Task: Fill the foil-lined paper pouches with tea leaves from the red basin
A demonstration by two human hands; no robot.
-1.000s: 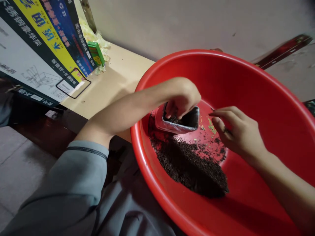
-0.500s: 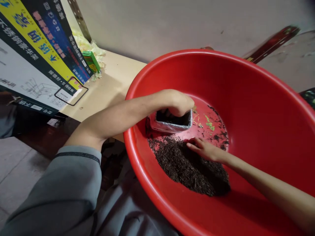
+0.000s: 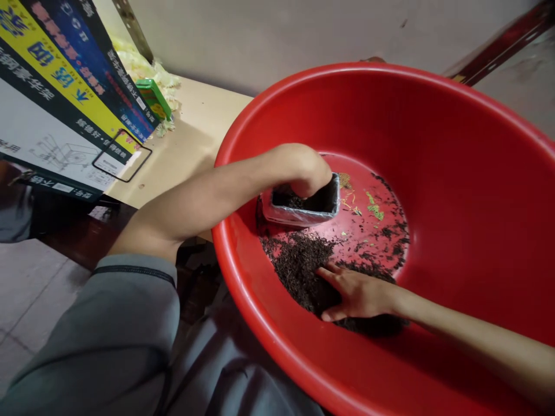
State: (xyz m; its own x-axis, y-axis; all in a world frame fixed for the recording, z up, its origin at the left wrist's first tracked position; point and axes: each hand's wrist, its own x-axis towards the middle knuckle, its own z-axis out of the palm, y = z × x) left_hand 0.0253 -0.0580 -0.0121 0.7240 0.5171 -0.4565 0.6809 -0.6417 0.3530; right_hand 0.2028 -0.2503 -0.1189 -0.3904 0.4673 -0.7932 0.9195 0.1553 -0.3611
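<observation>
In the head view, my left hand (image 3: 310, 173) reaches down into a small box lined with clear plastic (image 3: 299, 216). Its fingers are hidden inside, among dark bits. Just nearer to me, my right hand (image 3: 353, 292) rests on a pile of small, dark, dry-looking bits (image 3: 301, 260). Its fingers are spread apart, and some tips are sunk in the pile. Box and pile both lie on the floor of a big red tub (image 3: 459, 190).
Green scraps (image 3: 375, 208) and thin yellowish strands (image 3: 348, 199) are strewn over the tub floor. Left of the tub, a printed cardboard box (image 3: 65, 104) leans over a pale board (image 3: 195, 127). A green packet (image 3: 154, 98) lies near the wall.
My right hand has moved nearer to me over the pile, and its fingers have spread. My left hand has sunk deeper into the box. The whole view has shifted slightly.
</observation>
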